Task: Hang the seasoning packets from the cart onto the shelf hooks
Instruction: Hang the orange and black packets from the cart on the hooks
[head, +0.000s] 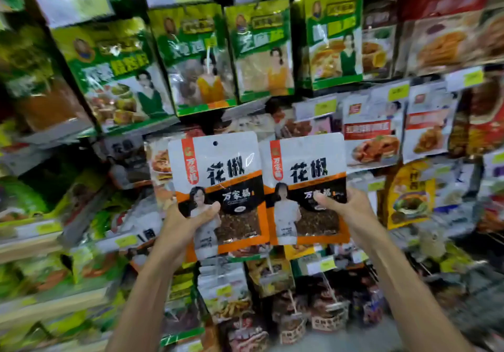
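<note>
Item: two seasoning packets, white and orange, upright, side by side, inner edges meeting.
Left packet (218, 177): grasped by the left hand (188, 220) at its lower left edge, thumb across the front.
Right packet (305, 171): grasped by the right hand (346, 210) at its right edge, thumb on the front.
Hang hole (215, 143): top of the left packet, well above the thumb.
Green packets (261, 51): hung above both hands.
Free hook: not discernible.
Handling note: probably best hung singly, grip low, hole lined up with the hook tip.
</note>
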The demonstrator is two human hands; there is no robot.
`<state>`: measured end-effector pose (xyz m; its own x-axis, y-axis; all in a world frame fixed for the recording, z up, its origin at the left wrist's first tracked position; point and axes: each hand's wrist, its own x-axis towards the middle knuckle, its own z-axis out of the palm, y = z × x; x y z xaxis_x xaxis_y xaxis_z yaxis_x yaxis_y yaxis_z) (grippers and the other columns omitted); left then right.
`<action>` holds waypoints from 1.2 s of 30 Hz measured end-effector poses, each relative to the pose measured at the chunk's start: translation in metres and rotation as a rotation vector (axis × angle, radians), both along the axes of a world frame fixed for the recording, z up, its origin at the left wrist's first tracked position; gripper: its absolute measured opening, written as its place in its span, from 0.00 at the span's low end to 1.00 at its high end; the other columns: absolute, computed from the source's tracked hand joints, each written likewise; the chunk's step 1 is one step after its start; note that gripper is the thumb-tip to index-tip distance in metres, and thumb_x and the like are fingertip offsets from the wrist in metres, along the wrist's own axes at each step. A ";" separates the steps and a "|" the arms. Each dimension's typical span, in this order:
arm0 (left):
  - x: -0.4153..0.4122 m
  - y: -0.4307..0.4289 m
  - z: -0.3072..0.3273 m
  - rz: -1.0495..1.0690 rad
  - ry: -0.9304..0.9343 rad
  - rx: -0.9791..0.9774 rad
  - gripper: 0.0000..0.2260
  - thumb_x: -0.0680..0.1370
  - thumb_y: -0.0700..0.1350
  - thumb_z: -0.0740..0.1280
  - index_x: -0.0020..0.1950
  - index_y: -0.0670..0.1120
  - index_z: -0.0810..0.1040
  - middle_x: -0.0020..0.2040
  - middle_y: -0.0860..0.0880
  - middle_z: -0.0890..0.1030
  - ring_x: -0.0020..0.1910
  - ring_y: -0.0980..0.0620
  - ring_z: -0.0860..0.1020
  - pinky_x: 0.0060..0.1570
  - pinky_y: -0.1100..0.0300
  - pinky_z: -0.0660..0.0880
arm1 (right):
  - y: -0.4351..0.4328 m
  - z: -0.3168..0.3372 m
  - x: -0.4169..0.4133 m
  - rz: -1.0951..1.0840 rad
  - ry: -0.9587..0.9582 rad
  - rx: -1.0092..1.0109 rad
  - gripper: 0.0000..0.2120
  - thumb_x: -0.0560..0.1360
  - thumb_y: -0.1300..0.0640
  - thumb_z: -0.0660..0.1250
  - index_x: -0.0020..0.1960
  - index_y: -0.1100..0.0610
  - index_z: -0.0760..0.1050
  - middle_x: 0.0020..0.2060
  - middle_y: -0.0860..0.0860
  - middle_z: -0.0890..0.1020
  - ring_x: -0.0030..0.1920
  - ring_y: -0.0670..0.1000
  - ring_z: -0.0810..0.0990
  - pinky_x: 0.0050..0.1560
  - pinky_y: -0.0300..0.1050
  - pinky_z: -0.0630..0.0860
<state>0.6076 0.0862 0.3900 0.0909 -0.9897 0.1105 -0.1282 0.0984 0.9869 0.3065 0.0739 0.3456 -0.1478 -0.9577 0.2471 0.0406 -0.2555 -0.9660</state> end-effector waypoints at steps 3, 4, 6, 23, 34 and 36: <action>0.074 0.011 0.010 0.086 -0.029 -0.027 0.42 0.57 0.59 0.76 0.65 0.39 0.72 0.62 0.46 0.78 0.62 0.44 0.76 0.60 0.44 0.74 | -0.021 0.005 0.080 0.101 0.025 -0.011 0.20 0.62 0.45 0.76 0.47 0.60 0.82 0.44 0.56 0.86 0.49 0.52 0.84 0.48 0.47 0.81; 0.097 0.014 0.011 0.102 -0.051 -0.025 0.38 0.57 0.58 0.75 0.62 0.41 0.74 0.57 0.47 0.80 0.58 0.46 0.78 0.60 0.44 0.74 | -0.026 0.007 0.107 0.127 0.029 -0.011 0.24 0.62 0.45 0.76 0.48 0.62 0.81 0.45 0.58 0.85 0.49 0.53 0.84 0.51 0.51 0.79; 0.145 0.021 0.013 0.137 -0.067 -0.040 0.34 0.59 0.56 0.75 0.62 0.44 0.75 0.57 0.48 0.80 0.59 0.47 0.78 0.61 0.43 0.74 | -0.036 0.008 0.161 0.186 0.027 -0.003 0.21 0.62 0.44 0.77 0.47 0.58 0.82 0.45 0.54 0.86 0.48 0.50 0.84 0.53 0.51 0.79; 0.351 0.007 0.003 0.212 -0.011 -0.090 0.30 0.66 0.51 0.73 0.67 0.48 0.73 0.64 0.49 0.77 0.64 0.46 0.75 0.64 0.43 0.71 | -0.100 0.024 0.390 0.295 0.041 0.075 0.08 0.69 0.53 0.76 0.46 0.54 0.81 0.44 0.49 0.86 0.48 0.47 0.83 0.50 0.43 0.77; 0.358 -0.006 0.002 0.198 0.024 -0.175 0.18 0.67 0.46 0.73 0.51 0.67 0.77 0.50 0.68 0.81 0.51 0.66 0.79 0.58 0.55 0.71 | -0.118 0.040 0.410 0.297 0.056 0.065 0.06 0.70 0.55 0.76 0.45 0.53 0.81 0.43 0.47 0.86 0.49 0.45 0.82 0.52 0.42 0.74; 0.358 -0.008 0.002 0.195 0.036 -0.182 0.20 0.67 0.47 0.73 0.53 0.67 0.76 0.52 0.66 0.81 0.54 0.63 0.79 0.60 0.54 0.71 | -0.120 0.040 0.410 0.286 0.053 0.073 0.06 0.70 0.55 0.76 0.43 0.54 0.80 0.42 0.47 0.85 0.49 0.46 0.82 0.52 0.43 0.73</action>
<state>0.9653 0.0778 0.3918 0.2850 -0.9173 0.2781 -0.1272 0.2514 0.9595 0.7169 -0.0460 0.3861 0.1420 -0.9741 0.1761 0.0494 -0.1707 -0.9841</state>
